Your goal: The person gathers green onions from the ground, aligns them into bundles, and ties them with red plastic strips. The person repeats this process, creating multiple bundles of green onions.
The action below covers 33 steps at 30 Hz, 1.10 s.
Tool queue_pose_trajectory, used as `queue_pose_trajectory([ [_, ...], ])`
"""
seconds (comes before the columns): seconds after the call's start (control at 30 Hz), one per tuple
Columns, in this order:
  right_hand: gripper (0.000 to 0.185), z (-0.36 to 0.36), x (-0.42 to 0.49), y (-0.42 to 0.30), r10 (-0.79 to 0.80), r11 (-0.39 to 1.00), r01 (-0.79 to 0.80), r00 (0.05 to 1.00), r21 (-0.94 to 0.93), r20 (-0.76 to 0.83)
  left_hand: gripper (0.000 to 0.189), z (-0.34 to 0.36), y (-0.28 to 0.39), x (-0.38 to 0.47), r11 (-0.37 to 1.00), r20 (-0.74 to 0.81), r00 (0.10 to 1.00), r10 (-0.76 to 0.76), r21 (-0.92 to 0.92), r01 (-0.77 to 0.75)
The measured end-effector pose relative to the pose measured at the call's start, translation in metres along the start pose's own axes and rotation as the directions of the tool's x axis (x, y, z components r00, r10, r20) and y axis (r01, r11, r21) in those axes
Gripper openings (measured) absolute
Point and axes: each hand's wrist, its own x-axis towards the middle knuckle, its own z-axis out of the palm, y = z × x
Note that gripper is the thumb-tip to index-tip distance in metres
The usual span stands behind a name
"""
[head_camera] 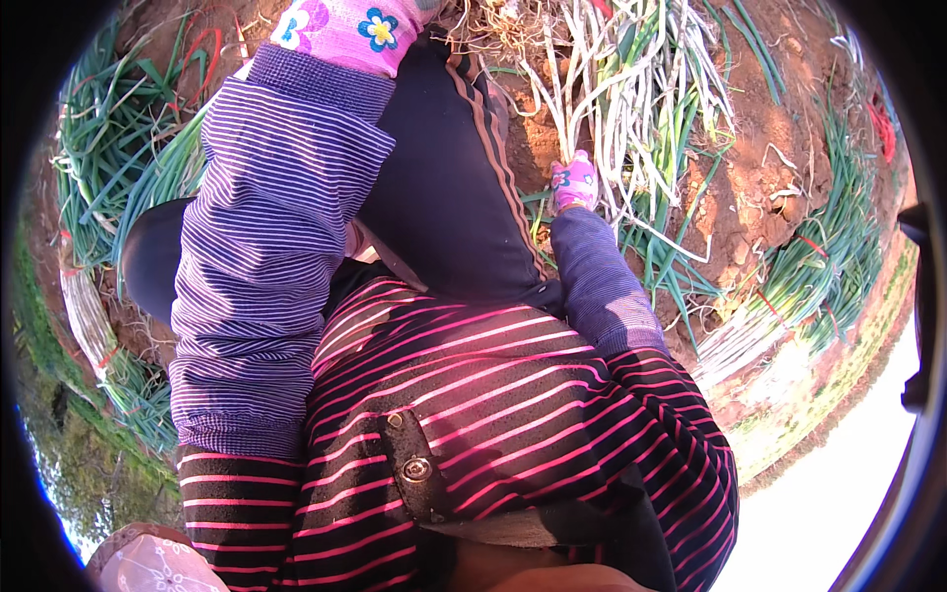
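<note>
My left hand [340, 29], in a pink flowered glove, reaches up at the top edge; its fingers are cut off by the frame, so its hold is hidden. My right hand [575, 181], in a matching glove, is closed around the white stalks of a few green onions, right of my dark trouser leg. Against it on the right lies a large loose heap of green onions [636, 96], with pale stalks, roots towards the top and green leaves below.
Green onion bundles tied with red bands lie on the soil at the left [85, 311] and right [799, 274]. Loose red ties [880, 129] lie at the far right. My knees and striped sleeves fill the middle. Patterned pink fabric [159, 562] shows at the bottom left.
</note>
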Motion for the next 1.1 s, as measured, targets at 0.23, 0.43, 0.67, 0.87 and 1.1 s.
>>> queue_pose_trajectory([
  [0.23, 0.046, -0.057, -0.017, 0.021, -0.262, 0.936, 0.254, 0.965, 0.243, 0.003, 0.011, 0.001, -0.001, 0.000, 1.000, -0.026, 1.000, -0.005, 0.018, 0.005],
  [0.43, 0.024, -0.150, -0.043, 0.059, -0.272, -0.036, 0.111, 0.955, 0.993, -0.117, 0.012, 0.005, -0.001, -0.004, 1.000, -0.019, 1.000, 0.010, 0.030, -0.009],
  [0.67, 0.026, -0.089, 0.025, 0.061, 0.156, 0.715, -0.014, 0.978, 0.699, -0.141, 0.012, 0.000, -0.003, -0.007, 1.000, -0.015, 1.000, 0.004, 0.016, -0.004],
  [0.87, 0.026, -0.088, 0.032, 0.054, -0.019, 0.866, 0.064, 0.995, 0.496, -0.094, 0.012, -0.003, -0.003, -0.003, 1.000, -0.008, 1.000, 0.006, 0.005, -0.006],
  [1.1, 0.026, -0.166, 0.009, 0.097, -0.055, 0.340, -0.016, 0.998, 0.940, 0.037, 0.012, -0.001, -0.006, -0.005, 1.000, -0.001, 1.000, 0.004, -0.006, -0.004],
])
